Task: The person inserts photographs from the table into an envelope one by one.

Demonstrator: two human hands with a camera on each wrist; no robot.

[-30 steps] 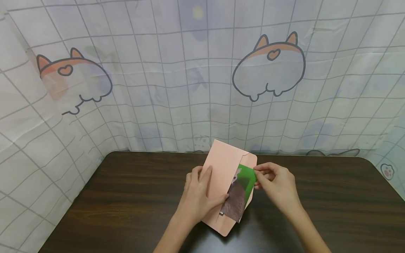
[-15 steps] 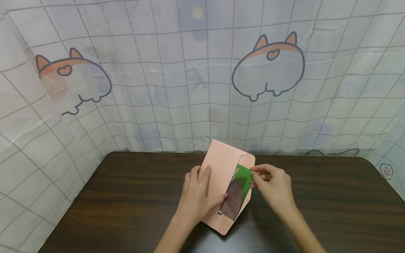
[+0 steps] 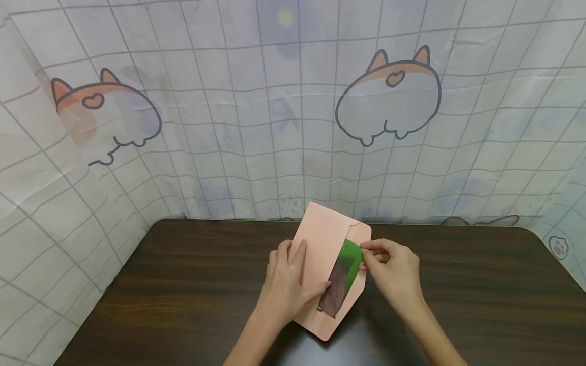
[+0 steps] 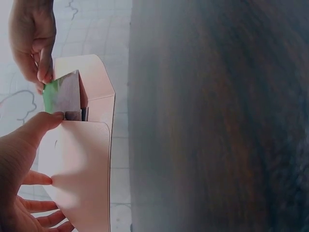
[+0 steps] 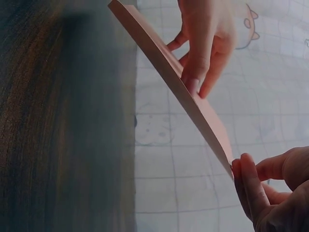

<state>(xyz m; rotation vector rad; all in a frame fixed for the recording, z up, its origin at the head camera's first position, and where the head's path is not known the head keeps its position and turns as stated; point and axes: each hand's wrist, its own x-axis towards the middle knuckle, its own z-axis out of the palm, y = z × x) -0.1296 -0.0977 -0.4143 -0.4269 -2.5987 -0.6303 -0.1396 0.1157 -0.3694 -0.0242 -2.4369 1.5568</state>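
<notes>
A pale pink envelope (image 3: 318,249) is held tilted above the table, its pocket mouth facing right with the flap folded out. My left hand (image 3: 285,282) grips it from the left, the thumb at the mouth's edge near the card. Part of a picture card (image 3: 336,290) sticks out of the pocket, green with a grey-brown furry or feathery shape. My right hand (image 3: 394,269) pinches the card's green upper right corner between thumb and fingers. In the left wrist view the card (image 4: 66,96) stands in the mouth of the envelope (image 4: 82,164). The card's inner part is hidden.
Beneath the hands lies a dark wood-grain table (image 3: 183,295). Behind it and along the sides hangs a white grid-patterned cloth (image 3: 247,127) with cartoon animal prints, reaching the table's back edge.
The card has slid left, deeper into the envelope, so less of it shows. My right hand has moved left with it, while the left hand stays nearly still on the envelope.
</notes>
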